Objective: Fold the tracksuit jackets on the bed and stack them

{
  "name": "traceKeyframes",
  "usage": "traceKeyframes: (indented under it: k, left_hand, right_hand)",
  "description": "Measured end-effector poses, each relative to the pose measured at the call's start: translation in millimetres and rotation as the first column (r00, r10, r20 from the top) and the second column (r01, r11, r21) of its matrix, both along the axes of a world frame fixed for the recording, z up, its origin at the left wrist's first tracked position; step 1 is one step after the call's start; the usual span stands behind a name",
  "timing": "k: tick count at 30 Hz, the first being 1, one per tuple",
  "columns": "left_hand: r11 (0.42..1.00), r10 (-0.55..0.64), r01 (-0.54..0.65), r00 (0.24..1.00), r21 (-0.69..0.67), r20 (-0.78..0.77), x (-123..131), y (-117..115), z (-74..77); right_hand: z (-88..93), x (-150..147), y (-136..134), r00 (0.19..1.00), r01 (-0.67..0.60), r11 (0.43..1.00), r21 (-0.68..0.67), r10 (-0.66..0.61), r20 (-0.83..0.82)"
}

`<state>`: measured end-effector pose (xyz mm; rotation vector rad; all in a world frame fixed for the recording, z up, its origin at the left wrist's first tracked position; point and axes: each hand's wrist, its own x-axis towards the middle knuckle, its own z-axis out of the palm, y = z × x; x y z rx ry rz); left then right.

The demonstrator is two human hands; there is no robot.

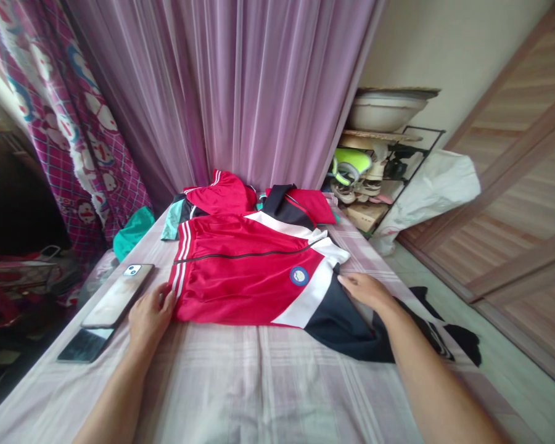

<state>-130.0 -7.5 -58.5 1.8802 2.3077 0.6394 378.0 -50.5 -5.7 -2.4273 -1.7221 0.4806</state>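
Observation:
A red, white and black zip-up jacket (240, 271) lies spread flat and sideways before me, its striped hem to the left and collar to the right. A round blue badge (299, 275) shows on its chest. At the hem's near corner, my left hand (150, 313) pinches the fabric edge between thumb and fingers. My right hand (363, 290) grips the jacket near the shoulder, where the black sleeve (346, 324) begins. That sleeve runs to the right under my right forearm; the other one reaches toward the back.
Two phones (118, 296) lie overlapping on the checked cloth (213, 382) at left. Other red garments (226, 196) are heaped at the back by the purple curtain (240, 92). A shoe rack (370, 166) with a basin (386, 111) stands to the right, beside a white bag (435, 191).

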Motion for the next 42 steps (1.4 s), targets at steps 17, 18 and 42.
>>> traceKeyframes:
  k: [17,18,42]
  left_hand:
    - [0.996,-0.047,0.038,0.993,0.08,0.105,-3,-1,-5.7]
    - [0.995,-0.048,0.039,0.994,0.092,0.097,-3,-1,-6.6]
    - [0.991,-0.08,0.089,0.993,0.099,-0.093,7,-11,-9.8]
  right_hand:
    - [-19.7,8,17,0.958,0.197,0.98,-0.004,-0.192,0.215]
    - [-16.7,6,21,0.957,0.194,0.981,-0.004,-0.189,0.222]
    - [-12.9,18,67,0.904,0.23,0.971,0.069,-0.239,0.355]
